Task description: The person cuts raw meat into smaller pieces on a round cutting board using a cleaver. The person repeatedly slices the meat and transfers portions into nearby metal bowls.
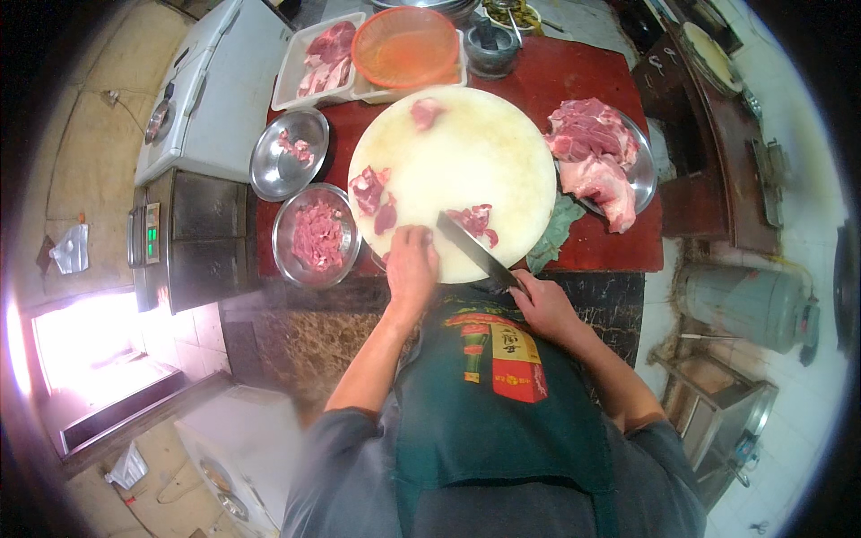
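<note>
My right hand [548,306] grips the handle of a kitchen knife [476,250]. Its blade lies slantwise over a round, pale cutting board [471,168], beside several cut pieces of raw meat [479,220]. My left hand [412,265] is at the board's near left edge with its fingers bent together; whether anything is under them is hidden. Just beyond those fingers is a small dark-red meat piece [385,216], and a larger chunk of meat [368,188] lies farther left. One more meat piece [426,113] sits at the board's far side.
Left of the board are a metal bowl of cut meat [317,235] and another with scraps [294,146]. Meat fills a white tub [327,60] beside an orange basin [405,46]. A stone mortar [491,52] stands behind. Large cuts [595,144] overhang a metal dish at right.
</note>
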The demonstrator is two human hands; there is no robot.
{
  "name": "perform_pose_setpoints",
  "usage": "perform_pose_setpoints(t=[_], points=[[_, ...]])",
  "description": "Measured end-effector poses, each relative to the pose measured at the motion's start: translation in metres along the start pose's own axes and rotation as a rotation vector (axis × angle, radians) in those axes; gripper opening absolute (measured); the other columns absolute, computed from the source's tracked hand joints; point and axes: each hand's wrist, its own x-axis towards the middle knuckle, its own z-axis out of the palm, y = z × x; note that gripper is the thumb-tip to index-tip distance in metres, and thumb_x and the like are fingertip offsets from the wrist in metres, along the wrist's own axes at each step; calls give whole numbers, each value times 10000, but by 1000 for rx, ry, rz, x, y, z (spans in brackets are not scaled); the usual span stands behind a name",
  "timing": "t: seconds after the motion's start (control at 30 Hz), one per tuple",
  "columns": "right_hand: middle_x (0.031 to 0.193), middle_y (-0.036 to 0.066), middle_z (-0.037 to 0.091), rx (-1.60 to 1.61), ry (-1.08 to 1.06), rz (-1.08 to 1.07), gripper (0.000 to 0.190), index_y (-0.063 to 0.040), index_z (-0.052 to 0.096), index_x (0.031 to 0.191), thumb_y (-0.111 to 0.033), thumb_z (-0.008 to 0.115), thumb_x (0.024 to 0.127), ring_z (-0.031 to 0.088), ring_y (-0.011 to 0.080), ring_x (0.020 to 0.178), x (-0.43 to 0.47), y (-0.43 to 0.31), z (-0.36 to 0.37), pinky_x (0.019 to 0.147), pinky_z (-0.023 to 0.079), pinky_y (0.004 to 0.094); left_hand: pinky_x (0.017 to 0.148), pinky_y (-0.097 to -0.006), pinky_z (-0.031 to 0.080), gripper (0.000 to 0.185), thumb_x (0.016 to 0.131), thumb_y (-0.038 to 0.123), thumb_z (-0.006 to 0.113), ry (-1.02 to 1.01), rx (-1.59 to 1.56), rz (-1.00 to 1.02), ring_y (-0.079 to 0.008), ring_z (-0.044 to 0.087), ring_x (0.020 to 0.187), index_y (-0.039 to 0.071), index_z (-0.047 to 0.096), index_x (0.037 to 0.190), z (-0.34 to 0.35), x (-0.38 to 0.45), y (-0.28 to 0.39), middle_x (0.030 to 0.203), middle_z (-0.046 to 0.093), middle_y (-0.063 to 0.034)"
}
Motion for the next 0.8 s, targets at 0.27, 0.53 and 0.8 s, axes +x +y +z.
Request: perform_pose_setpoints(t=[0.27, 0.53, 0.8], points=[[1055, 286, 809, -130, 134, 80, 322, -70, 690, 1418, -257, 668, 1157, 767, 544, 1007, 16, 5, 1, 848, 595, 626, 967, -419, 661, 285, 1013, 52, 798, -146, -203, -122, -304, 826, 1111, 41, 717, 1286, 3, 23, -3, 1150, 825, -135], [1187, 219, 812, 222, -121, 6, 665, -166, 497, 1793, -253, 687, 1162, 800, 335, 1056, 5, 9, -7, 957, 610, 448, 1092, -496, 595, 361, 975, -2, 714, -225, -256, 106, -410, 740, 1266, 33, 730, 1334, 6, 37, -7, 1324, 773, -212], [1737, 207, 607, 383, -219, 125, 714, -209, 413, 1863, -345, 640, 1200, 625, 312, 1530, 4, 5, -6, 1318, 441, 412, 1158, -532, 530, 517, 894, -64, 743, 100, -129, 60, -448, 644, 1337, 58, 704, 1395, 11, 17, -2, 1350, 686, -212]])
